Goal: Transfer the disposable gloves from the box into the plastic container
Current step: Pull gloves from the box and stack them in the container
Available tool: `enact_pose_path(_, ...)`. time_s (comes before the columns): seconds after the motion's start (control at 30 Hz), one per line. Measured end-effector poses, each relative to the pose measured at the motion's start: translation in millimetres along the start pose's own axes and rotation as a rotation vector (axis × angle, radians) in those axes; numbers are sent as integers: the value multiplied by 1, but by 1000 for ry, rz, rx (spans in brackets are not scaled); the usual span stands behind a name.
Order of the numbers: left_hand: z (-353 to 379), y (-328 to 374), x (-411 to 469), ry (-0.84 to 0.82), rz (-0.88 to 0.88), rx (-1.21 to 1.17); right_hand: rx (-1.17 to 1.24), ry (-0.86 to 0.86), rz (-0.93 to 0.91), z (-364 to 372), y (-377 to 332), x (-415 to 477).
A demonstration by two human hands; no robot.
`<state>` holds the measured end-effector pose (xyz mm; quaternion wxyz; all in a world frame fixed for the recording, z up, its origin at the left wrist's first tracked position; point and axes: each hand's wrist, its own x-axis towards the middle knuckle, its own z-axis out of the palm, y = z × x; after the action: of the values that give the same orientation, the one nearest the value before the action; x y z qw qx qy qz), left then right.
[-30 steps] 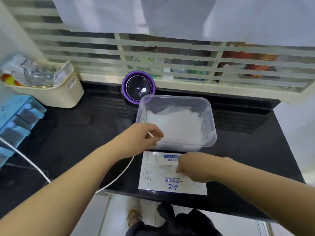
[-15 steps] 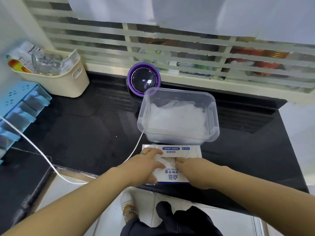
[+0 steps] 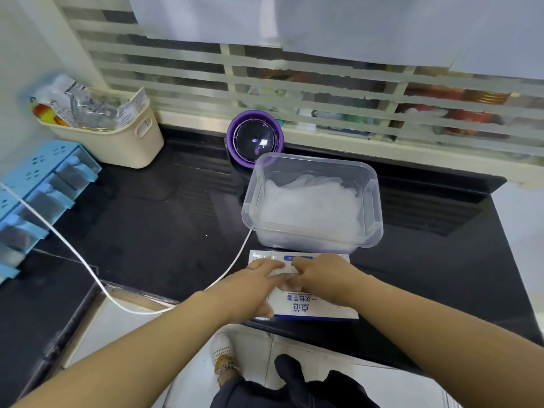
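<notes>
The white and blue glove box (image 3: 316, 309) lies flat at the front edge of the black counter. Just behind it stands the clear plastic container (image 3: 375, 198), holding a pile of translucent disposable gloves (image 3: 309, 207). My left hand (image 3: 250, 287) rests on the left half of the box, its fingers stretched toward the opening in the middle. My right hand (image 3: 322, 278) is over the box's middle with its fingers curled at the opening, pinching a bit of clear glove (image 3: 287, 280) that sticks up between the two hands.
A purple round fan (image 3: 254, 139) stands behind the container, and its white cable (image 3: 88, 269) runs left across the counter and over the front edge. A cream basket (image 3: 126, 139) and a blue rack (image 3: 38, 187) sit at the left. A slatted window is at the back.
My left hand has come down from the container's near rim onto the box. Both hands have closed in on the box's opening, where a bit of glove now shows.
</notes>
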<state>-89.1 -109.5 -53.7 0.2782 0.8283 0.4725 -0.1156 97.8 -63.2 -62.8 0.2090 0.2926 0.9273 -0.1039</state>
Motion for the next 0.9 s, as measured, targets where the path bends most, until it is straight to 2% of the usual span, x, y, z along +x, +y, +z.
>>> enact_pose_path(0.1, 0, 2, -1, 5, -25, 3, 3, 31, 25, 4, -2, 5)
enact_pose_path(0.23, -1, 5, -1, 4, -62, -19, 124, 136, 60, 3, 0, 0)
enact_pose_path(0.47, -10, 6, -3, 24, -71, 9, 467, 454, 58, -15, -10, -18)
enact_pose_path(0.67, -23, 10, -3, -20, -75, 103, 762, 641, 166, -33, -9, -32)
enact_pose_path(0.9, -28, 0, 7, -61, 5, 207, 754, 716, 190, -40, -18, -49)
